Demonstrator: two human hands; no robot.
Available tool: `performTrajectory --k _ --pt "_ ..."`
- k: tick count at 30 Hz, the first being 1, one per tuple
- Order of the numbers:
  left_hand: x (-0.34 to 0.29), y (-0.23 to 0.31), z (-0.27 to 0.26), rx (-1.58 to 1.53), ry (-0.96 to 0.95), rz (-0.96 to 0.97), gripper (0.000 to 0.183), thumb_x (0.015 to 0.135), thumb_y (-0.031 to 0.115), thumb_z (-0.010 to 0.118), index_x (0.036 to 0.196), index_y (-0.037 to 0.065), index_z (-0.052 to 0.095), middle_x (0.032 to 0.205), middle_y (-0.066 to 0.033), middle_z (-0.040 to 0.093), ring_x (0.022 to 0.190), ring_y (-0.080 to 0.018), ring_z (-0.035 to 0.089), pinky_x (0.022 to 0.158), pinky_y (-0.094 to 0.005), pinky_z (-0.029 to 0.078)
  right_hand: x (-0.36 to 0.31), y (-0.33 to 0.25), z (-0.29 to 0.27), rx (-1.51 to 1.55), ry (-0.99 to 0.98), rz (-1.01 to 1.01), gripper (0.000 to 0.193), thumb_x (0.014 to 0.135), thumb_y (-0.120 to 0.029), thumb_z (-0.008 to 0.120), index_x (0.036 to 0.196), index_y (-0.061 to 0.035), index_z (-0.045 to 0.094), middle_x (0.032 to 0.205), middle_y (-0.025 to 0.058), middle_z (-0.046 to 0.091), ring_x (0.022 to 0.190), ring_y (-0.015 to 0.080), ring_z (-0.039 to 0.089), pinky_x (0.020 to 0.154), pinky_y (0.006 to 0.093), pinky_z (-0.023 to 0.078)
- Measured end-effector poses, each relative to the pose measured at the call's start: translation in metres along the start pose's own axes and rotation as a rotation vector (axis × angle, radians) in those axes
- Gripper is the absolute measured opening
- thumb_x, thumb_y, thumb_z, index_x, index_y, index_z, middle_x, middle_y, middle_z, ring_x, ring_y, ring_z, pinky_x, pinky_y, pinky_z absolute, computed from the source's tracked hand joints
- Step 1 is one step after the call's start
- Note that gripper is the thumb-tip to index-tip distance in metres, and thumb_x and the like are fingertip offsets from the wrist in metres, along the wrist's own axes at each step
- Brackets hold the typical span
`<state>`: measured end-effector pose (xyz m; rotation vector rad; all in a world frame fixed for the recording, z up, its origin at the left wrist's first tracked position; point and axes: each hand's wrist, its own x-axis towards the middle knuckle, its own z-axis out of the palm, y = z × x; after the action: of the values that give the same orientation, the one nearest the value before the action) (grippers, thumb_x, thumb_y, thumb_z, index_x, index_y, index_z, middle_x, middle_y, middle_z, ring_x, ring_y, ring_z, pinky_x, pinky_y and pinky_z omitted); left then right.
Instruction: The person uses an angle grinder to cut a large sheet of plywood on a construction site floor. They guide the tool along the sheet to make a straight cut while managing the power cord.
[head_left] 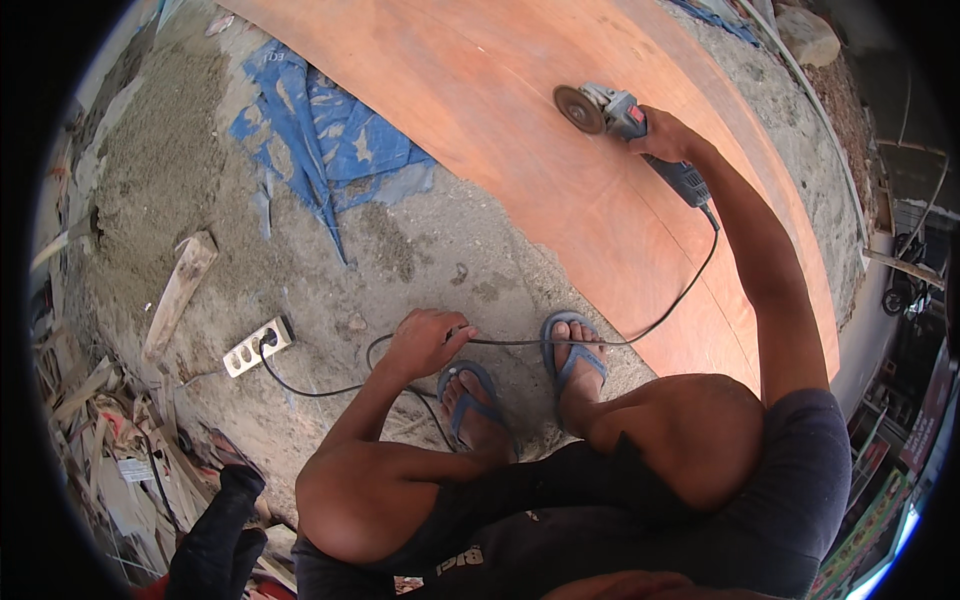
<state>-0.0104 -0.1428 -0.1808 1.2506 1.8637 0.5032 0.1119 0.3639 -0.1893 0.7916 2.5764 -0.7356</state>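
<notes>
Grinder [627, 118]: over the wooden sheet [590, 220], well ahead of the feet and toward the right; I can't tell from here whether its disc [578, 110] touches the wood.
Right hand [665, 135]: grasping the grinder by its body, wrist bent; most of the fingers are hidden from me.
Left hand [430, 340]: low before the knees, closed around the black cable [520, 343]; the fingers curl under, so their hold is partly hidden.
Cable run: out of the grinder's tail, across the sheet to the left hand, then looping past it; behind the forearm and knee I lose track of it.
Power strip [246, 355]: one, white, on the ground at left, with one black plug [268, 338] in it; its sockets are too small to count surely.
Sandals [478, 405]: two, blue-grey, one on each foot, the left partly covered by its strap and the leg.
Tarp [330, 150]: one, blue, crumpled beside the sheet, dusted with dirt.
Wood block [185, 290]: one, near the strip.
Scrap pile [120, 450]: lower left, too jumbled to count.
Motorbike [905, 290]: far right, dim and partly cut off.
</notes>
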Motion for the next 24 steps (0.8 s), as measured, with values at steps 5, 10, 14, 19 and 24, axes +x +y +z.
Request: performTrajectory --k 5,10,14,19,24 --pt "0.0 -0.003 0.002 -0.011 0.014 0.014 0.025 0.095 0.029 0.066 0.095 0.006 0.075 0.083 -0.0149 0.071 0.078 -0.0341 0.068 0.074 -0.0443 0.052 0.01 0.0 0.002 -0.009 0.019 -0.001 0.062 0.073 -0.031 0.078 0.123 0.0008 0.059 0.11 0.0208 0.068 0.104 0.0329 0.065 0.093 0.0419 0.05" --pt "-0.001 -0.007 0.005 -0.019 0.008 0.008 0.025 0.095 0.029 0.066 0.095 0.006 0.075 0.084 -0.0146 0.071 0.078 -0.0341 0.068 0.073 -0.0443 0.052 0.014 -0.003 0.002 0.008 0.012 -0.007 0.062 0.073 -0.032 0.078 0.122 0.0007 0.059 0.11 0.0205 0.069 0.104 0.0326 0.065 0.093 0.0419 0.05" --pt "-0.002 -0.007 0.005 -0.016 0.011 0.015 0.026 0.095 0.03 0.066 0.095 0.006 0.075 0.084 -0.0145 0.071 0.078 -0.0341 0.068 0.074 -0.0443 0.052 0.012 -0.002 0.001 0.004 0.002 -0.003 0.062 0.073 -0.032 0.078 0.122 0.0006 0.059 0.111 0.0209 0.068 0.106 0.0328 0.065 0.094 0.0421 0.049" --pt "-0.001 -0.003 0.003 -0.008 -0.008 -0.003 0.026 0.095 0.03 0.065 0.096 0.005 0.075 0.085 -0.0145 0.071 0.079 -0.0345 0.068 0.075 -0.0448 0.052 0.013 -0.002 0.002 -0.008 0.009 -0.025 0.063 0.072 -0.032 0.078 0.122 0.0006 0.059 0.112 0.0214 0.068 0.107 0.0333 0.065 0.093 0.0422 0.05" --pt "-0.002 -0.005 0.004 -0.007 -0.004 -0.002 0.025 0.095 0.029 0.065 0.096 0.006 0.075 0.085 -0.0146 0.071 0.08 -0.0347 0.067 0.075 -0.0451 0.052 0.02 -0.001 0.002 -0.019 -0.01 -0.005 0.063 0.072 -0.033 0.078 0.123 0.0005 0.059 0.113 0.0217 0.068 0.107 0.0335 0.065 0.094 0.042 0.05"
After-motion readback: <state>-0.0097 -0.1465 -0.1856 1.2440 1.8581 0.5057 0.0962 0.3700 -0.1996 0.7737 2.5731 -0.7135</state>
